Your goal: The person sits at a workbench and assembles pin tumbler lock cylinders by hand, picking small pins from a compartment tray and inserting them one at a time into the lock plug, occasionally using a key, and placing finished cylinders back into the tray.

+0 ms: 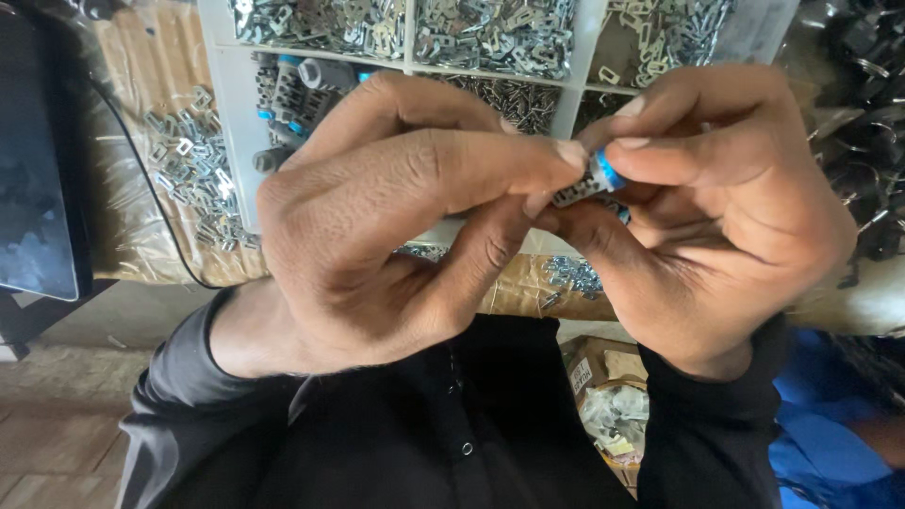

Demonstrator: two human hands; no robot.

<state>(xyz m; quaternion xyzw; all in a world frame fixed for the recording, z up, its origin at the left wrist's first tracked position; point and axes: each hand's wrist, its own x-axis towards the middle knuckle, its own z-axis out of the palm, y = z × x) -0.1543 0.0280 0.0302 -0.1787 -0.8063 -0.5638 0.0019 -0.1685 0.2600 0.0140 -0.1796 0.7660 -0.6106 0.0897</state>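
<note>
Grey tray at twelve o'clock holds metal clips in compartments; both hands, left hand and right hand, pinch a blue-capped part between fingertips.

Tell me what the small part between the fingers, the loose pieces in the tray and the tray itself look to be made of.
Small part: grey body, probably metal, with a glossy blue band, likely plastic.
Loose pieces: dull silver-grey with bright glints, apparently stamped metal.
Tray: smooth, matte off-white dividers, seemingly moulded plastic.
</note>
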